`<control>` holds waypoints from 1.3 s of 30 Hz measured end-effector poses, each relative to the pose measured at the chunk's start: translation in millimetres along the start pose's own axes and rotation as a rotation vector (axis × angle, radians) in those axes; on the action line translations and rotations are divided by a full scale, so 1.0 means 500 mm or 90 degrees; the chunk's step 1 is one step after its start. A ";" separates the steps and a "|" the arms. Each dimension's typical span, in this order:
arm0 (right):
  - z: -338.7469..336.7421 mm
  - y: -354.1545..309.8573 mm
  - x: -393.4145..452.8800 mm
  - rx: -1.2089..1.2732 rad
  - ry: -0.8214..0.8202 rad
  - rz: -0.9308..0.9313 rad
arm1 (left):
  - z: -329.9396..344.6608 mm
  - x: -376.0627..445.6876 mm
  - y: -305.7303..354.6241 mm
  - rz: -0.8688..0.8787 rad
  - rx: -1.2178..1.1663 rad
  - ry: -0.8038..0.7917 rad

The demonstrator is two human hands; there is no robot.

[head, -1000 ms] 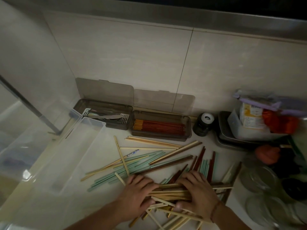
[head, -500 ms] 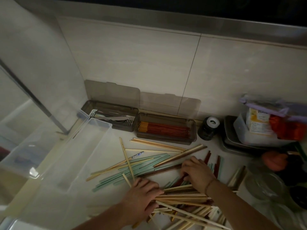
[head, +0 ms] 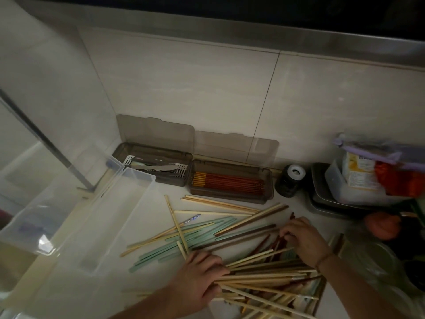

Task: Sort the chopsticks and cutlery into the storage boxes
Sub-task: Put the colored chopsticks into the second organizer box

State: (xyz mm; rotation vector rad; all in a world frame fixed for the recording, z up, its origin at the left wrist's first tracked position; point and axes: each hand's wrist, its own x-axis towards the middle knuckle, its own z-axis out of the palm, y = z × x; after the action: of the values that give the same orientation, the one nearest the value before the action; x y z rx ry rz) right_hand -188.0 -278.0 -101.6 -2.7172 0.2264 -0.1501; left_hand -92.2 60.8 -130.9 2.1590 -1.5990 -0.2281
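On the pale kitchen counter [head: 230, 252] against the tiled wall it's chopstick chaos, and the light is pretty dim. Left hand [head: 200, 280] is curled around the near ends of a bundle of pale bamboo chopsticks [head: 264, 276], gripping them low in the pile. Right hand [head: 303, 238] is further back and to the right, fingers bent down into the dark reddish-brown chopsticks [head: 269, 244]; looks like it's pinching one or two of them, but the fingertips are buried so I can't say exactly how many.

Spread out left of the hands is a fan of mint-green flat chopsticks [head: 184, 240] with a few loose light wooden ones lying across them, plus one with a blue patterned tip [head: 192, 218].

Back by the wall sit two smoky-brown translucent storage boxes with their lids flipped up. The left smoky box [head: 151, 148] has metal cutlery [head: 158, 168] lying on a white perforated tray. The right smoky box [head: 232, 196], touching it, holds a neat row of red chopsticks with yellow ends [head: 227, 181].

Far left there's a big clear plastic bin [head: 128, 217]. Right of the boxes is a small black jar with a white cap [head: 290, 179], then stacked metal trays [head: 322, 201] carrying a clear tub of packets [head: 358, 178].
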 end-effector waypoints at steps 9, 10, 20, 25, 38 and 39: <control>-0.112 -0.020 -0.043 0.233 0.152 0.274 | -0.008 0.006 0.002 0.013 0.034 -0.003; -0.126 -0.019 -0.055 0.263 0.166 0.283 | -0.010 0.009 0.004 0.003 0.026 -0.003; -0.180 -0.126 -0.051 0.475 0.283 0.320 | -0.149 0.166 0.051 -0.084 0.009 0.187; -0.142 -0.154 -0.028 0.452 0.222 0.236 | -0.177 0.165 -0.017 -0.046 0.007 0.168; -0.069 -0.180 0.242 -0.253 0.232 -0.187 | -0.234 0.207 -0.123 -0.243 -0.004 0.266; -0.062 -0.166 0.262 -0.249 0.229 -0.153 | -0.234 0.206 -0.133 -0.301 -0.030 0.265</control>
State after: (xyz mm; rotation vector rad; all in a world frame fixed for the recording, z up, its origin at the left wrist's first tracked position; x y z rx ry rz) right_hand -52.3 -238.4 -30.3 -3.0813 0.0277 -0.7380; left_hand 42.8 8.7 -43.1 2.3275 -0.8402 0.0439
